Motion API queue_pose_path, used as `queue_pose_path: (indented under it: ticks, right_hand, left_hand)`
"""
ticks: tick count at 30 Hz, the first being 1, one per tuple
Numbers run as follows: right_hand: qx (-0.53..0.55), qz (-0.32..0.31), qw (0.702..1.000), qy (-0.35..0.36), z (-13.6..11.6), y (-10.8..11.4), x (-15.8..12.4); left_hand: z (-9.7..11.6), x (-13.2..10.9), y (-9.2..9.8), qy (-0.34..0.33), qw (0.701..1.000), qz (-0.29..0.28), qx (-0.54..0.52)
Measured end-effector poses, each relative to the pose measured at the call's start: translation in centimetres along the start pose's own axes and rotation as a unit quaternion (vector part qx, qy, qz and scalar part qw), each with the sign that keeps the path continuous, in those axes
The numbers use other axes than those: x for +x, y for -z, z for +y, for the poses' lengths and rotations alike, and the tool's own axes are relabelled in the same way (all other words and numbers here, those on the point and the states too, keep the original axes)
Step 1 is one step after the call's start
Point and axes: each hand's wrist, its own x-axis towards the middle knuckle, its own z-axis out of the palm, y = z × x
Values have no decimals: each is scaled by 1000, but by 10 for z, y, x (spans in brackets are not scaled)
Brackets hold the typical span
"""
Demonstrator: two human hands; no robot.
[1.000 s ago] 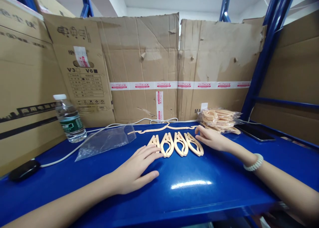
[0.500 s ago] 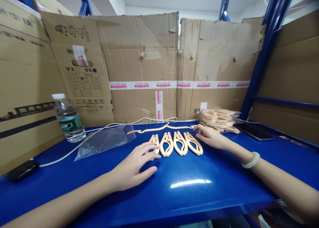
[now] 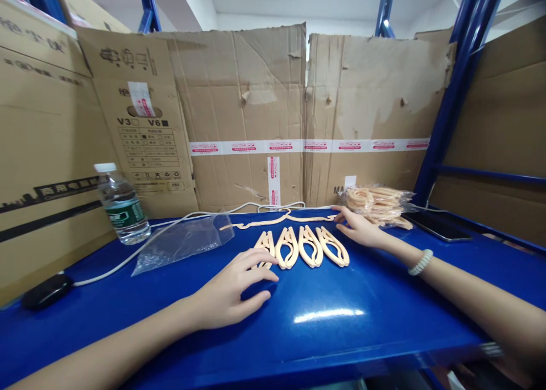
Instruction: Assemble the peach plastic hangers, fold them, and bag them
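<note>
Take the unfolded hanger (image 3: pixel 267 223), spread along the back of the table (image 3: pixel 324 339), as your mark. Well left of it stands the bottle (image 3: pixel 123 208), which could tip if the cable (image 3: pixel 102 276) beside it were tugged. The clear bag (image 3: pixel 183 245) overlaps the hanger's left end, over or under you can't tell, so lifting that end could drag it. In front of the hanger, left of centre, your left hand (image 3: pixel 245 287) has its fingers loosely spread at the leftmost folded hanger (image 3: pixel 267 241), touching or not is unclear; a careless sweep could knock it into the other three folded hangers (image 3: pixel 314 264). At the hanger's right end are your right hand's (image 3: pixel 358 228) fingertips; whether they pinch it can't be told, and a one-sided push there might swivel it. Beyond, your wrist could nudge the bagged bundle (image 3: pixel 375 202) against the phone (image 3: pixel 439 226) just beside it.
</note>
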Motion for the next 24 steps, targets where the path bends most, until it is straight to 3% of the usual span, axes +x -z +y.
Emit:
queue_pose_path:
  ticks: [7,15,24]
  right_hand:
    - [-36,-38,998,35,10,-10,34]
    - [-52,-104,991,59,-9,-20,56]
    - [-21,-117,992,30,-26,8,59]
  left_hand:
    - [-1,-2,-1,1,1000,8,8]
    - [1,-3,1,21,999,14,21]
    - [4,-5,2,27,999,44,-15]
